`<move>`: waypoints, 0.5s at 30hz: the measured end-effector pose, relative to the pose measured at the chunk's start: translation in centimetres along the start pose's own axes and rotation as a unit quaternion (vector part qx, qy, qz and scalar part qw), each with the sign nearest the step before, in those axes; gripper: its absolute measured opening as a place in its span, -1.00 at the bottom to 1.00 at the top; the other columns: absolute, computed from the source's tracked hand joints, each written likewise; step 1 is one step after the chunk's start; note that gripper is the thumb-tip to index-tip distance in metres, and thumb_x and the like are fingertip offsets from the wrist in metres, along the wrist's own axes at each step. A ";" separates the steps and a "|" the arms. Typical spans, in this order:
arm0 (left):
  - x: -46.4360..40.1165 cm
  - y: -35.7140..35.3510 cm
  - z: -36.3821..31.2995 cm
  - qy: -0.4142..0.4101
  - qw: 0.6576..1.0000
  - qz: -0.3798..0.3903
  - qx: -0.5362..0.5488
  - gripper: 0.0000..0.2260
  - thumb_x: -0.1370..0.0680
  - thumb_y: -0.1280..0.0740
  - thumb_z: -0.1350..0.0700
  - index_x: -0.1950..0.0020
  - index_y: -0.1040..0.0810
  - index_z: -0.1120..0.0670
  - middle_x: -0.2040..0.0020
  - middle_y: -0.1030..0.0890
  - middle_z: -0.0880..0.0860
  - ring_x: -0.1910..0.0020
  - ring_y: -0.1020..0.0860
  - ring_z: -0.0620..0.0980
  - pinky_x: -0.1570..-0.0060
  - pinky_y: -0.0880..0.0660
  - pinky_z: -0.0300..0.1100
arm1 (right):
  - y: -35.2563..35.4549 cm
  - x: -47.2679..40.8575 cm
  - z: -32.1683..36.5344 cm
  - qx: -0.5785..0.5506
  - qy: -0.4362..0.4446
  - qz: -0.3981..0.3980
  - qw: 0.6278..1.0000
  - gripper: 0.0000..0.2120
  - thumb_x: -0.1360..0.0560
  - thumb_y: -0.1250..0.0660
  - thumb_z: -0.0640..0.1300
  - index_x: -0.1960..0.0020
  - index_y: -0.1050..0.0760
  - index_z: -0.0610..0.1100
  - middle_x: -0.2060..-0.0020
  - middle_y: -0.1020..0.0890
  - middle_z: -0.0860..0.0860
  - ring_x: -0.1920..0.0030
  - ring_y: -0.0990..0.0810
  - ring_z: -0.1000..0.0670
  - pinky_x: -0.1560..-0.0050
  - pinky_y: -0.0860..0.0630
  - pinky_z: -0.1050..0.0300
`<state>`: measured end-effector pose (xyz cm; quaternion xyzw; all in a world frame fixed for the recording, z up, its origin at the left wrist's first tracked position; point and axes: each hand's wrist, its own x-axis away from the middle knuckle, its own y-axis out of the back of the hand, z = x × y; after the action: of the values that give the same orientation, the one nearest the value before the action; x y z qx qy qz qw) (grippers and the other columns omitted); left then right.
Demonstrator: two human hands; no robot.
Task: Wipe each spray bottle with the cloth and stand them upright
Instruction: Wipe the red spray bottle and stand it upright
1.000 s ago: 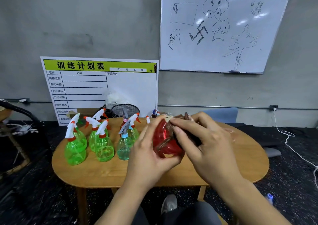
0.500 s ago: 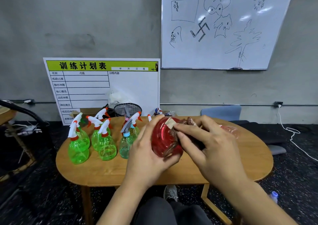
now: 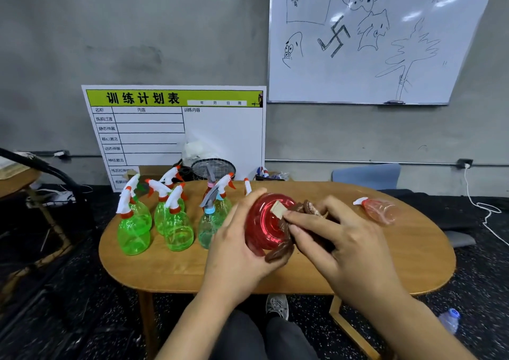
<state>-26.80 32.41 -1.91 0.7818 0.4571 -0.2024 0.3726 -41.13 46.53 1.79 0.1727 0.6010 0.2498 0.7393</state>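
One red spray bottle (image 3: 265,223) is in work, held up off the desk (image 3: 413,255) over its near edge, bottom turned toward me. My left hand (image 3: 238,252) grips the body from the left side, fingers wrapped behind it and thumb curled under near the base. My right hand (image 3: 341,245) pinches the brown cloth (image 3: 281,249) and presses it flat against the bottle's bottom, fingertips (image 3: 293,217) lying across the ribbed base next to a small tan sticker (image 3: 278,210). A fold of cloth hangs loose below the bottle. Step in hand, as I judge it: wiping this bottle, at its underside. Several bottles already stand upright toward the desk's left end: green ones (image 3: 134,228), plus a clear one with a blue collar (image 3: 210,226); whether each has been wiped I cannot tell. One pale pink bottle (image 3: 378,208) lies on its side near the far right edge, well apart from the rest, so the task looks well along but not finished. Next move calls for turning the red bottle nozzle-up without letting the smooth plastic slip, then setting it on open desk beside the standing group without knocking a neighbour. After that, the lying bottle needs fetching with the cloth kept in my right hand.
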 end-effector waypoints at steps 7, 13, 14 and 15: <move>0.3 -3.0 3.3 0.004 1.000 0.011 0.007 -0.09 -0.31 -0.74 0.04 -0.52 -0.36 -0.34 -0.40 -0.53 -0.24 -0.37 -0.53 -0.28 -0.30 -0.46 -0.39 | -3.2 1.7 -2.4 -0.095 -0.031 -0.004 0.995 -0.77 -0.61 -0.38 0.07 -0.20 -0.73 0.11 0.05 -0.55 0.16 0.13 -0.58 0.13 0.19 -0.56 0.13; -0.3 -7.4 6.3 0.021 0.999 0.038 0.031 -0.19 -0.40 -0.70 0.08 -0.57 -0.40 -0.18 -0.54 -0.44 -0.09 -0.56 -0.41 -0.11 -0.51 -0.40 -0.18 | -6.8 2.9 -7.1 -0.355 -0.310 -0.088 0.878 -0.80 -0.61 -0.42 -0.21 -0.13 -0.76 0.00 0.02 -0.73 0.03 -0.04 -0.70 0.04 -0.09 -0.59 0.16; -0.3 -7.9 6.7 0.021 0.998 0.048 0.034 -0.18 -0.41 -0.69 0.13 -0.57 -0.39 -0.18 -0.56 -0.41 -0.05 -0.57 -0.38 -0.13 -0.51 -0.38 -0.21 | -7.6 3.1 -7.7 -0.372 -0.334 -0.080 0.862 -0.80 -0.61 -0.42 -0.19 -0.13 -0.76 0.01 0.01 -0.75 0.04 -0.03 -0.72 0.04 -0.10 -0.60 0.10; -0.4 -8.5 7.3 0.026 0.997 0.062 0.037 -0.15 -0.41 -0.69 0.17 -0.58 -0.37 -0.22 -0.57 -0.37 -0.03 -0.57 -0.35 -0.18 -0.51 -0.35 -0.27 | -8.4 3.4 -8.4 -0.379 -0.353 -0.071 0.853 -0.81 -0.62 -0.41 -0.16 -0.13 -0.76 0.03 0.05 -0.76 0.05 0.03 -0.71 0.09 -0.04 -0.60 0.12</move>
<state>-34.21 29.16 -9.74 0.8270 0.4094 -0.1752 0.3432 -47.47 41.26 -7.38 -0.0875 0.1691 0.3279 0.9253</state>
